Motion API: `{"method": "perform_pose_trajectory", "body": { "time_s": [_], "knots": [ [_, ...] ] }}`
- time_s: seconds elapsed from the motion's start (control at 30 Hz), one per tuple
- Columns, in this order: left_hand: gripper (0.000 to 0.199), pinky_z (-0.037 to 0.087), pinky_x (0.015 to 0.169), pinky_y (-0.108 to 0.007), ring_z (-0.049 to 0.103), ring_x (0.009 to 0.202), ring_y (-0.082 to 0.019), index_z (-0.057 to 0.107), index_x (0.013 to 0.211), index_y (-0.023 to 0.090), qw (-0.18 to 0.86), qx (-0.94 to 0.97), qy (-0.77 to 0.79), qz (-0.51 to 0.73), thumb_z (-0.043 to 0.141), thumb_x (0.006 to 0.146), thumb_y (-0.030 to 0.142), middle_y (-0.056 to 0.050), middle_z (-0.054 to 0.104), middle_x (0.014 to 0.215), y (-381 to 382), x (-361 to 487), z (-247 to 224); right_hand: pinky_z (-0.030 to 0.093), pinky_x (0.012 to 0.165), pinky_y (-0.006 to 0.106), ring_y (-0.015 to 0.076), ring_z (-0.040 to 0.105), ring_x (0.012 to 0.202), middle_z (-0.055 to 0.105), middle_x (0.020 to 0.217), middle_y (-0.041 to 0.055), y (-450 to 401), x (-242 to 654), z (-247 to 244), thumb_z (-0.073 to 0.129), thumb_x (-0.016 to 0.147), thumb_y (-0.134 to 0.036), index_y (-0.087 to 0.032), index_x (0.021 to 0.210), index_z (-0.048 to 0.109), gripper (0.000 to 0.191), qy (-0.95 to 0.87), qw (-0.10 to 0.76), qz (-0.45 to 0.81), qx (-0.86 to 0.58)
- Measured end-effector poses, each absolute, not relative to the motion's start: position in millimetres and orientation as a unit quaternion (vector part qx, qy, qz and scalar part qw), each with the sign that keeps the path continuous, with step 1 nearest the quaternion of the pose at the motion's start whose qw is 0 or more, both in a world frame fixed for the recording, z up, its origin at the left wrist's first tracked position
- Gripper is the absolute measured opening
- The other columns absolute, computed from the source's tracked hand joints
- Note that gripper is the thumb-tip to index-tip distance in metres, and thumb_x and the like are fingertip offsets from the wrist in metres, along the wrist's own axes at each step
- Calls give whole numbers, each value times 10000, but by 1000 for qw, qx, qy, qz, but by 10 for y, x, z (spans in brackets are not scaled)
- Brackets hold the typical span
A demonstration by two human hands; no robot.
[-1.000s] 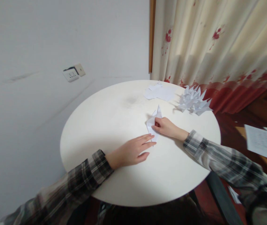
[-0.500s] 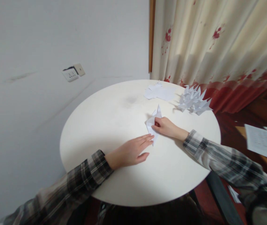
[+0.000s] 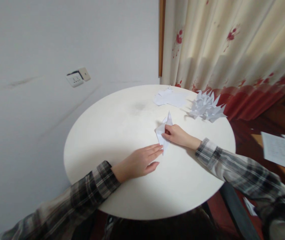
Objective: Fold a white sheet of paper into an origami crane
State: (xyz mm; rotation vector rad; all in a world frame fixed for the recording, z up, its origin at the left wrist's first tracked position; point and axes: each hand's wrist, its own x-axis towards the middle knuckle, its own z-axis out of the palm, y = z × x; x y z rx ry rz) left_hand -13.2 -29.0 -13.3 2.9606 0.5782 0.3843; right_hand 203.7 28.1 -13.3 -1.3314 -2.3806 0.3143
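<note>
A folded white sheet of paper point(image 3: 160, 130) lies on the round white table point(image 3: 102, 133), with one point toward the far side and another toward me. My right hand point(image 3: 175, 135) has its fingers curled and closed on the paper's right side. Stretched out flat, my left hand point(image 3: 142, 160) touches the near point with its fingertips, thumb apart. Part of the paper is hidden under the right fingers.
Toward the back right of the table stands a cluster of folded paper cranes point(image 3: 206, 106). Flat white paper pieces point(image 3: 171, 97) lie beside it. A curtain point(image 3: 207, 43) hangs behind. Printed sheets point(image 3: 280, 150) rest on a lower surface at right.
Almost nothing differs. My left fingertips have shifted very slightly on the near point of the paper; my right hand stays where it was.
</note>
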Motion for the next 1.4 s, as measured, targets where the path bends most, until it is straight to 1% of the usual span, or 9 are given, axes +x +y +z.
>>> {"method": "perform_pose_trajectory", "body": {
  "time_s": [0.43, 0.87, 1.17, 1.4],
  "knots": [
    [402, 359, 1057, -399, 377, 1277, -229, 460, 1241, 87, 65, 971, 182, 139, 436, 866, 230, -161, 446, 1341, -287, -135, -144, 311, 533, 212, 97, 474, 540, 585, 643, 33, 279, 2031, -122, 484, 851, -229, -129, 768, 537, 140, -854, 185, 105, -474],
    [400, 341, 1069, -387, 374, 1278, -226, 466, 1235, 72, 60, 972, 186, 127, 438, 865, 222, -165, 452, 1335, -286, -140, -134, 311, 540, 214, 103, 491, 556, 607, 667, 51, 272, 2029, -99, 480, 853, -215, -114, 798, 550, 135, -859, 175, 94, -471],
    [386, 366, 1052, -399, 394, 1264, -231, 484, 1223, 86, 63, 971, 181, 140, 430, 867, 225, -159, 464, 1325, -284, -132, -130, 318, 545, 220, 106, 492, 557, 600, 661, 48, 256, 2022, -86, 478, 849, -207, -119, 788, 548, 128, -858, 179, 89, -473],
    [393, 361, 1053, -405, 388, 1268, -232, 469, 1233, 98, 67, 970, 186, 141, 443, 863, 227, -153, 456, 1335, -292, -124, -121, 316, 548, 218, 106, 501, 566, 604, 669, 49, 261, 2027, -90, 476, 849, -210, -119, 787, 550, 132, -857, 174, 91, -477]
  ]
}}
